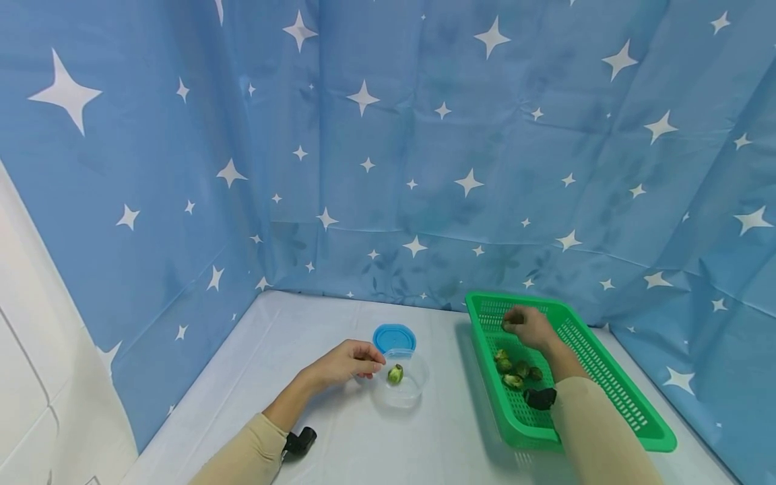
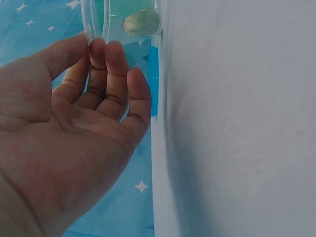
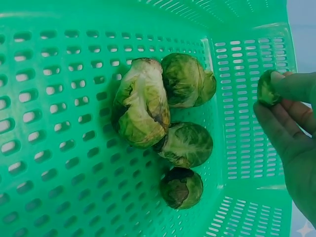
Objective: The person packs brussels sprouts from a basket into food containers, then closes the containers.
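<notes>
My right hand (image 1: 533,328) pinches a small Brussels sprout (image 3: 267,89) between thumb and fingers, raised inside the far part of the green basket (image 1: 526,436). Several other sprouts lie grouped on the basket floor, among them a large yellow-green one (image 3: 143,106) and a small dark one (image 3: 181,188). At the left side of a clear round container (image 1: 401,402), my left hand (image 1: 344,364) holds the rim with thumb and fingertips. A single sprout (image 1: 395,374) sits in that container.
A blue lid (image 1: 394,338) lies on the white table (image 1: 339,438) just behind the container. The tall-sided basket stands on the right. A blue curtain (image 1: 388,168) with white stars hangs along the table's back and left. Each wrist wears a small black camera (image 1: 301,442).
</notes>
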`<state>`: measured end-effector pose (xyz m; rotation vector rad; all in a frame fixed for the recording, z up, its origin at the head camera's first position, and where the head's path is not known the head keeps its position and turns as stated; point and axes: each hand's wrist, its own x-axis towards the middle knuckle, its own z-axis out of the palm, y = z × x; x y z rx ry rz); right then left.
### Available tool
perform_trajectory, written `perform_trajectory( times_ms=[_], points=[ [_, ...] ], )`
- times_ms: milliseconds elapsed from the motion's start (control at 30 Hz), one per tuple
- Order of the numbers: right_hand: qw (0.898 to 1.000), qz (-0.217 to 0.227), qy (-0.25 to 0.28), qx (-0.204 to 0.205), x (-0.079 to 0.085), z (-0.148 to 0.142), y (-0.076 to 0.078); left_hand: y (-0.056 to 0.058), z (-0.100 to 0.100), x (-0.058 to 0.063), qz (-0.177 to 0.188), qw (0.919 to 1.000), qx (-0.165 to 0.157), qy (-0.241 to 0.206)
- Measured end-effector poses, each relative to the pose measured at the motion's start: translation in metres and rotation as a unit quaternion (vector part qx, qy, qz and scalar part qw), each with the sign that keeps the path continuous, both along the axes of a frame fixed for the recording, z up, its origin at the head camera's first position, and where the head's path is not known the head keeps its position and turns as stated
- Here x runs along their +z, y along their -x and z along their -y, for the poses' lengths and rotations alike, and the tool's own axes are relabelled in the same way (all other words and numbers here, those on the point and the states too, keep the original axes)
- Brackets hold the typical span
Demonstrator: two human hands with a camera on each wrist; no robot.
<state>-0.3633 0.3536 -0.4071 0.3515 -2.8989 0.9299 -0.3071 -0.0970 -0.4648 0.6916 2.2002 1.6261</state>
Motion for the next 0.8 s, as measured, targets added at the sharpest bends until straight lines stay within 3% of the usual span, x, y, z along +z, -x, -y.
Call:
perform_trajectory(
  times_ms=[400, 800],
  points=[
    [0.995, -0.043, 0.077, -0.035, 0.009, 0.009, 0.003, 0.000, -0.001, 0.000, -0.002, 1.0000, 0.002, 0.005],
    [0.978, -0.151, 0.137, -0.046, 0.028, 0.037, 0.004, 0.000, -0.001, -0.001, 0.003, 1.0000, 0.001, 0.004]
  ],
)
